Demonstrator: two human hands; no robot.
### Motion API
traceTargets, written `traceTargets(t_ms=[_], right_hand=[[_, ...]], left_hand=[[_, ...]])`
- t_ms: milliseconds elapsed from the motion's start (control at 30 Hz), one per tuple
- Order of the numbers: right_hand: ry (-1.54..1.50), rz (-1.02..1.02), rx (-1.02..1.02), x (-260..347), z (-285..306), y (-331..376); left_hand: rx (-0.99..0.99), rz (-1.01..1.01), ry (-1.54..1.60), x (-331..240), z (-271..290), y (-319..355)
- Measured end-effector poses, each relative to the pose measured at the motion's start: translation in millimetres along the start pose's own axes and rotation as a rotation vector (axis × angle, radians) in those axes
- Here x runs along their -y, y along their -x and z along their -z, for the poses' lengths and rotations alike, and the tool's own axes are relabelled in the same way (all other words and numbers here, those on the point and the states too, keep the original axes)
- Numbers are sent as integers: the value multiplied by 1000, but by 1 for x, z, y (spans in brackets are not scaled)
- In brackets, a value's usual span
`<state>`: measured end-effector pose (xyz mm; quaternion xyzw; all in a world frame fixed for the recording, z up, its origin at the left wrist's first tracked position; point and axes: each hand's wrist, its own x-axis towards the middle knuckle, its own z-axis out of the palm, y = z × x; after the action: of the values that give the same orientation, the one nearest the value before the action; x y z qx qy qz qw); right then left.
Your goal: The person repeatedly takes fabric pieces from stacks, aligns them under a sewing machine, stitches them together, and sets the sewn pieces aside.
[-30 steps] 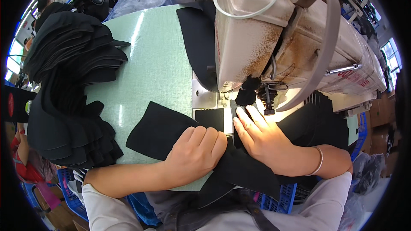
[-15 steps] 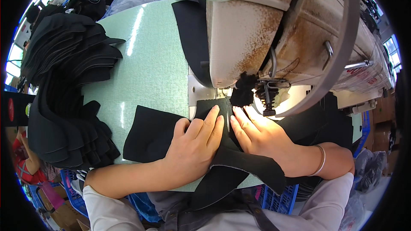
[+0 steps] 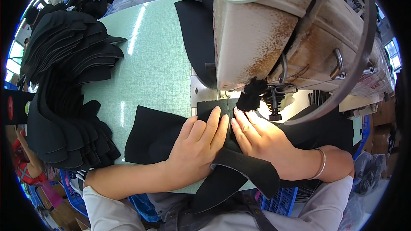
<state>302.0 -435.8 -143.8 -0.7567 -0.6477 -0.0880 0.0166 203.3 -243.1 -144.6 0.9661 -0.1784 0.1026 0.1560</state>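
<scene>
My left hand (image 3: 196, 145) lies on black fabric pieces (image 3: 207, 108) just before the sewing machine (image 3: 257, 38), with its index and middle fingers stretched forward and the others slightly bent. Beside it, my right hand (image 3: 267, 141) rests flat, its fingertips close to the needle area, which the machine head partly hides. A seam line runs between the two hands. One black panel (image 3: 150, 137) spreads out to the left, and a curved flap (image 3: 252, 169) droops over the table's front edge beneath my wrists. More black fabric (image 3: 317, 128) lies right of my right hand.
A tall stack of cut black pieces (image 3: 68, 132) stands along the left of the pale green table (image 3: 158, 47). Another black piece (image 3: 195, 30) lies left of the machine head. Blue crates (image 3: 280, 199) sit below the table. A person in red (image 3: 25, 162) is at far left.
The machine appears shifted slightly right and down as the view moves. My hands stay pressed on the fabric, and the drooping flap has swung a little left.
</scene>
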Motion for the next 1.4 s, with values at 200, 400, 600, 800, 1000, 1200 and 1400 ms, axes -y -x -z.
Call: traceTargets(t_ms=[200,400,600,800,1000,1200,1400], right_hand=[[18,-4,114,0,10,-1],[4,23,55,-3,14,-6],[-67,-5,5,-5,15,-8],[-184,-62,84,-8,15,-9],[-174,-78,10,-7,11,-12],[-124,-22,-6,-8,11,-10],[-127,-20,-32,-8,10,-13]], left_hand=[[0,22,9,2,0,-1],[0,28,23,4,1,0],[32,33,43,6,0,-2],[56,25,43,15,-3,-5],[108,56,79,16,-3,-5],[150,72,88,17,-1,-6],[149,33,31,16,0,-7]])
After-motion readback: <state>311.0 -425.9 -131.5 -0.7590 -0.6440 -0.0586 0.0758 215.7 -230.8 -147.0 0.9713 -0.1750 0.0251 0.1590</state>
